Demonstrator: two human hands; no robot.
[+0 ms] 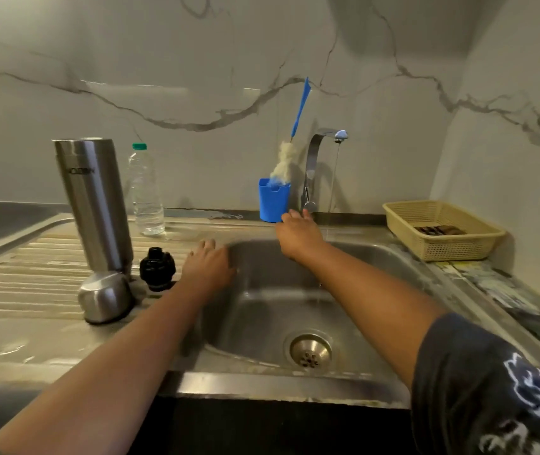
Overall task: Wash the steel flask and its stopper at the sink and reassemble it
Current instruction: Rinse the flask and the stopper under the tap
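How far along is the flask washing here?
Done: the tall steel flask stands on the ribbed drainboard with its black stopper and domed steel cap off beside it. In hand: the right hand reaches the chrome tap's lever, water trickling; the left hand rests on the sink rim. Left: apparently washing and reassembly.

Brushed satin steel flask left of the sink, glossy black plastic stopper nearer it, sink itself dull scuffed stainless, matt blue plastic cup behind, mirror-chrome tap, perforated beige plastic basket on its right.
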